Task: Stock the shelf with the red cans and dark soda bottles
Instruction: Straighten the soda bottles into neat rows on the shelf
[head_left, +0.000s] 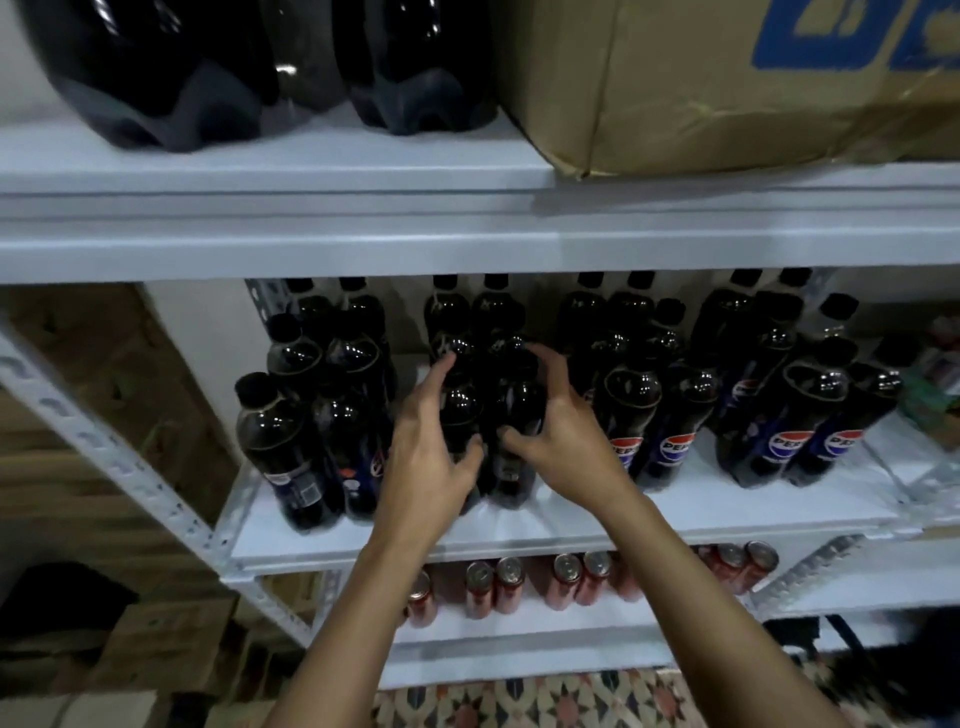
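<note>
Mostly stocked, I judge: Pepsi bottles (628, 415) fill the middle shelf (675, 512), red cans (566, 579) at six o'clock (rows gappy). Left hand (434, 457) and right hand (563, 441) each grip a front bottle (514, 431).

Top shelf (311, 171): I see big dark bottles (156, 67) and a cardboard box (727, 88).
Middle shelf (675, 512): I see dark soda bottles (628, 415) standing in paired rows.
Bottom shelf (519, 631): I see upright red cans (563, 579).

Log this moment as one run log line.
left hand grips bottle | right hand grips neighbouring bottle | middle shelf
</note>
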